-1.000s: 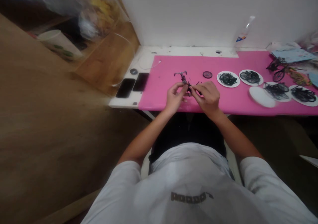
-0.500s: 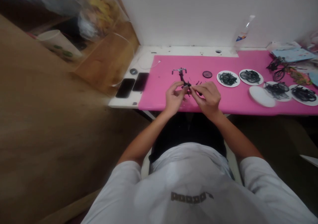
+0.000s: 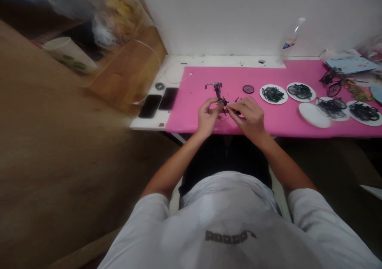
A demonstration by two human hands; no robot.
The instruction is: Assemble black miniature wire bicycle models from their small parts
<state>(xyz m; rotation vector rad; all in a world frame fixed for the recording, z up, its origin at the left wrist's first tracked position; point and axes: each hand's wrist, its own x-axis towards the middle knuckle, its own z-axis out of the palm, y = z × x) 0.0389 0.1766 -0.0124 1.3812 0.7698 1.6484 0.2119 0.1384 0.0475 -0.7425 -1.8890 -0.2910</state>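
Note:
Between my hands, above the pink mat, is a small black model bicycle frame with grey handlebars pointing away from me. My left hand pinches the frame between thumb and fingers. Close beside it, my right hand has thumb and forefinger pressed together at the frame's near part; whatever sits in that pinch is too small to make out. A loose black wheel lies flat on the mat beyond my right hand. Tiny dark parts lie just past my right fingers.
White plates of black parts stand to the right, with a white lid-like disc among them. An assembled model bicycle is at the far right. Two dark phones lie left of the mat. A clear bottle stands by the wall.
The handlebars and frame have turned slightly in my left hand. Both hands stay close together on the frame with almost no shift.

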